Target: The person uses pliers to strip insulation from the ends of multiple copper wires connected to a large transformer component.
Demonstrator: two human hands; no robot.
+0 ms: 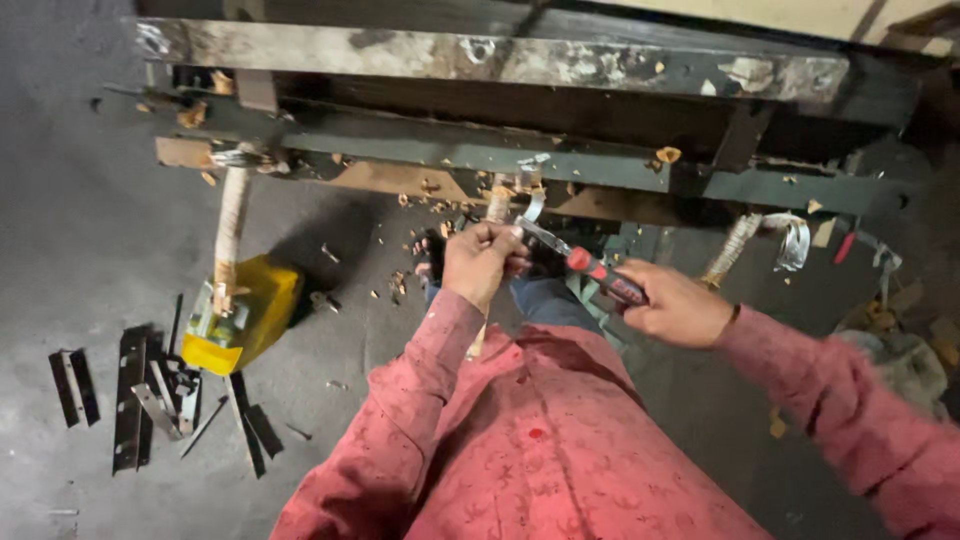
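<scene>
Left hand (pixel 480 258) grip closed round wrapped stick (pixel 497 205) under metal frame (pixel 500 150); right hand (pixel 675 305) grip closed on red-handled pliers (pixel 590 268). Yellow can (pixel 245 315) far left on floor.

One package only: yellow plastic jerrycan (pixel 245 315) on the floor (pixel 70 200), lower left, boxy, greenish label patch on top. No signs, no screens.
</scene>
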